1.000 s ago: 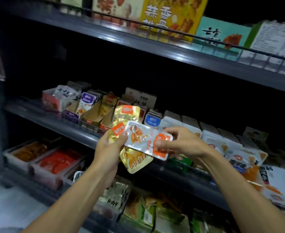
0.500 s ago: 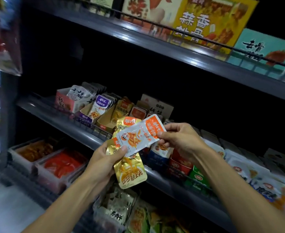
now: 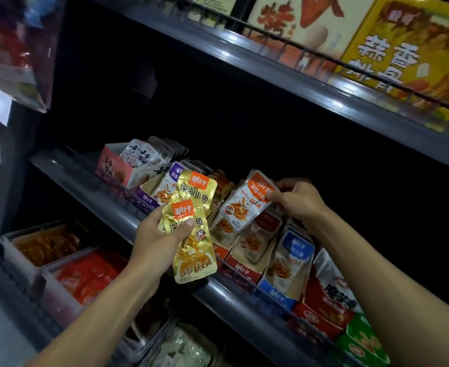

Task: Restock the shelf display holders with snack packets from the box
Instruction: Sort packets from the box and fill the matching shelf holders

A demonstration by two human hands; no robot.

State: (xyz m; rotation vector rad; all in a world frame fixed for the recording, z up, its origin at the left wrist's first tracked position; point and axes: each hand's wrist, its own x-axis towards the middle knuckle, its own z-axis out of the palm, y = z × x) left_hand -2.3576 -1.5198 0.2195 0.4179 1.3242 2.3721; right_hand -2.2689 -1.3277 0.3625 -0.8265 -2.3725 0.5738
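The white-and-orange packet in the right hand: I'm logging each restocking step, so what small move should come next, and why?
Probably lower the white-and-orange packet into the red holder just beneath it. The right hand pinches its top corner, and it hangs right over that holder's row of similar-looking packets. The left hand holds only gold packets, which look like a different kind.

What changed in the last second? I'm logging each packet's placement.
The right hand carried the white-and-orange packet off the stack, rightward to the red display holder, and pinches its top corner. The left hand still grips the gold packets.
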